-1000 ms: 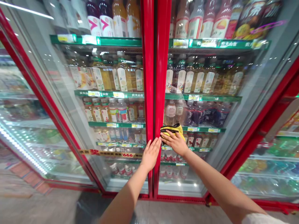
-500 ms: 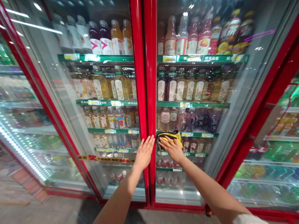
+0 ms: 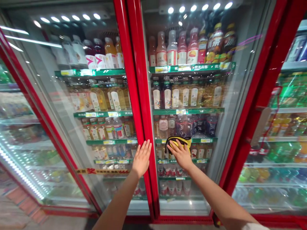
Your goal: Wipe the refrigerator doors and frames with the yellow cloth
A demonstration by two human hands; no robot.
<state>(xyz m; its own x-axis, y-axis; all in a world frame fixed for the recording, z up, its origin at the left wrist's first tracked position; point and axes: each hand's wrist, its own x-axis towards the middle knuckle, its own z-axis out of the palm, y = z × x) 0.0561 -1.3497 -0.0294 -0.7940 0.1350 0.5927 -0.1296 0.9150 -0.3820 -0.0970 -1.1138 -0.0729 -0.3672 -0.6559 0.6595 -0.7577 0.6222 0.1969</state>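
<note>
Cloth (image 3: 186, 140) farther right, under right fingers (image 3: 175, 147)

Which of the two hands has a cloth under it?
The right hand, its palm side on the yellow and black cloth against the glass door. The left hand instead lies bare on the red frame.

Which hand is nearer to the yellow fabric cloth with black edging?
Right: the right hand lies on the cloth; the left hand rests apart from it, on the tall red door frame.
</note>
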